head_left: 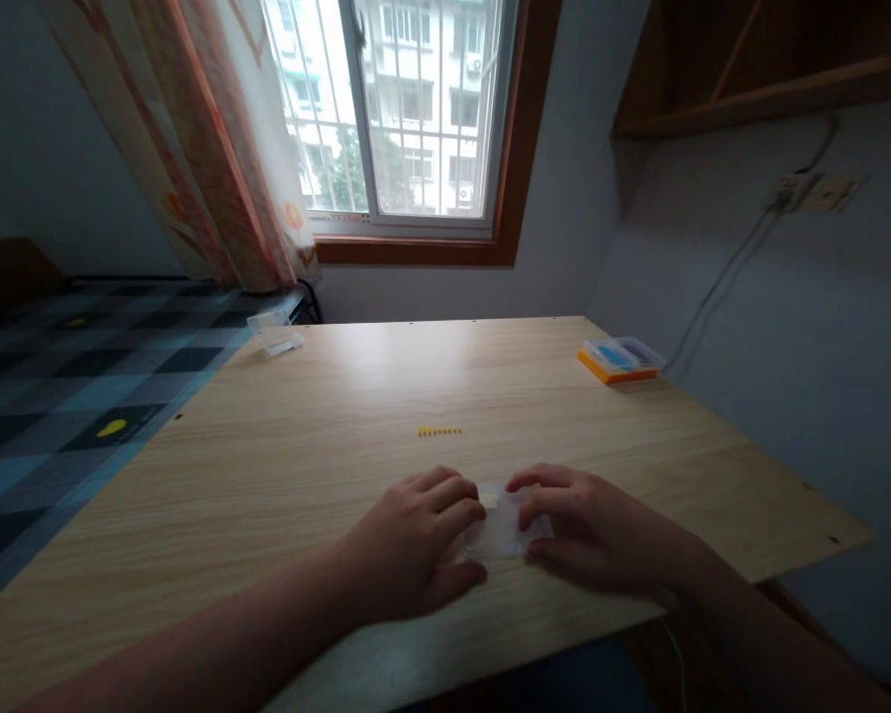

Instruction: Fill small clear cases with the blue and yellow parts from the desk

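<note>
A small clear plastic box (pixel 501 533) lies flat near the front of the wooden table, with a pale yellowish patch towards its far edge. From the left, my left hand (pixel 420 545) grips it, fingers over the side and thumb near the front edge. My right hand (pixel 590 520) has its curled fingers and thumb on the opposite side. Just beyond the box, a short row of several tiny yellow pieces (pixel 440 432) runs left to right; they are too small to name.
An orange case with a clear lid (pixel 620 358) rests at the table's right edge. Another clear container (pixel 276 337) stands open at the far left corner. A checked bed (pixel 155 371) borders the table (pixel 327 396) on the left; a wall with a hanging cable (pixel 724 272) is on the right.
</note>
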Tool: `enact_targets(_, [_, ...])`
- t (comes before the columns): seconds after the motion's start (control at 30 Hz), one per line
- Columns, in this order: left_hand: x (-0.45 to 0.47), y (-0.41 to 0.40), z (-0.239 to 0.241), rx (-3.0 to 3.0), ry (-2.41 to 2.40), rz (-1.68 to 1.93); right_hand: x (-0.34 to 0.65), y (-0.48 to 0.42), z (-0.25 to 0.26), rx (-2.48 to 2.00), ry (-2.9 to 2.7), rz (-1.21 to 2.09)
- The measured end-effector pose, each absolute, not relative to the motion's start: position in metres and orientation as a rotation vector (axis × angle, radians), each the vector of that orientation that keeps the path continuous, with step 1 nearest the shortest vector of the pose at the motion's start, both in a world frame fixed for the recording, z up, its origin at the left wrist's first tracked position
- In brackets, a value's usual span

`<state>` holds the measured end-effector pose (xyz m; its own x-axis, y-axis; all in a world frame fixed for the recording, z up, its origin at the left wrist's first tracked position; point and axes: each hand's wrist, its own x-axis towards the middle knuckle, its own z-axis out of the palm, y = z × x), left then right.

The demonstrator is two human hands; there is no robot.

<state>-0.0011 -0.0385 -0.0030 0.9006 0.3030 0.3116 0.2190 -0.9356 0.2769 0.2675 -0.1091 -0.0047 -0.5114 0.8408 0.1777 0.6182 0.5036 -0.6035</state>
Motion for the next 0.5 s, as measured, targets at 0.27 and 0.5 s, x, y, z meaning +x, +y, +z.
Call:
enact_targets(0.27, [0.0, -0.036, -0.003, 2.735, 0.407, 0.565, 0.264, -0.114, -0.021, -1.131, -2.197, 0.563])
enact_targets(0.5, [0.001, -0.036, -0.003, 2.704, 0.439, 0.573, 0.265, -0.113, -0.036, -1.046, -2.163, 0.468])
